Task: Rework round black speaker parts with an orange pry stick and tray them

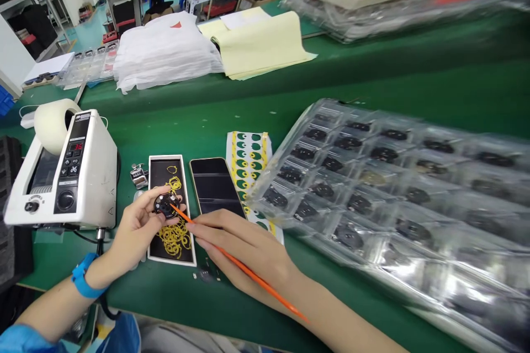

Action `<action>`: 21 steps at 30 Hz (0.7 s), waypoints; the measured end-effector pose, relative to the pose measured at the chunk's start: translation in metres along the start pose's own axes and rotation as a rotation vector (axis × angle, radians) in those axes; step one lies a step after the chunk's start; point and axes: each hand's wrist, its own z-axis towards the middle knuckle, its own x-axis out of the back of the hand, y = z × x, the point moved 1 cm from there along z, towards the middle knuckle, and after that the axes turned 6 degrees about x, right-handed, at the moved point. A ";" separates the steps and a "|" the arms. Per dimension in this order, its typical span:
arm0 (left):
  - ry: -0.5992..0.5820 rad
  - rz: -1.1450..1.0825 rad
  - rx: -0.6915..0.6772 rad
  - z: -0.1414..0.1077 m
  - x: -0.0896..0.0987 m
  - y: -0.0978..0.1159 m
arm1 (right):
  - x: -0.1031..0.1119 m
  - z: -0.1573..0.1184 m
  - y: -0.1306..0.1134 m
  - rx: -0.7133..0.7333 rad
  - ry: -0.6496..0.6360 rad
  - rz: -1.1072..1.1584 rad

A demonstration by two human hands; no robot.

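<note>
The left forearm [60,309] slants up from the lower left across the near edge of the worktop [165,300], and the left wrist [104,269] is nearly in line with it. The left hand [138,223] is turned partly palm-up, its thumb [152,226] bent on the near side and its index finger [155,193] curved on the far side, with a gap between them; other fingertips show beyond.

The right forearm [339,314] reaches in from the lower right, above the worktop. The right hand [248,248] shows its back, fingers [223,222] together and pointing left in a pen-like pinch. Its fingertips are near those of the left hand.
</note>
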 end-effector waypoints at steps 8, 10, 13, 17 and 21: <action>0.092 -0.009 -0.004 0.005 0.010 -0.003 | 0.023 0.014 0.003 -0.096 0.145 -0.019; 0.118 0.006 -0.001 0.008 0.013 -0.004 | 0.038 0.019 0.008 -0.105 0.117 -0.200; 0.130 0.027 0.000 0.011 0.017 -0.005 | 0.081 0.019 0.025 -0.209 0.081 -0.490; 0.118 0.019 -0.019 0.011 0.018 -0.006 | 0.174 -0.003 0.066 -0.436 0.072 -0.764; 0.128 0.024 -0.021 0.010 0.015 -0.002 | 0.250 -0.042 0.105 -0.576 -0.071 -0.847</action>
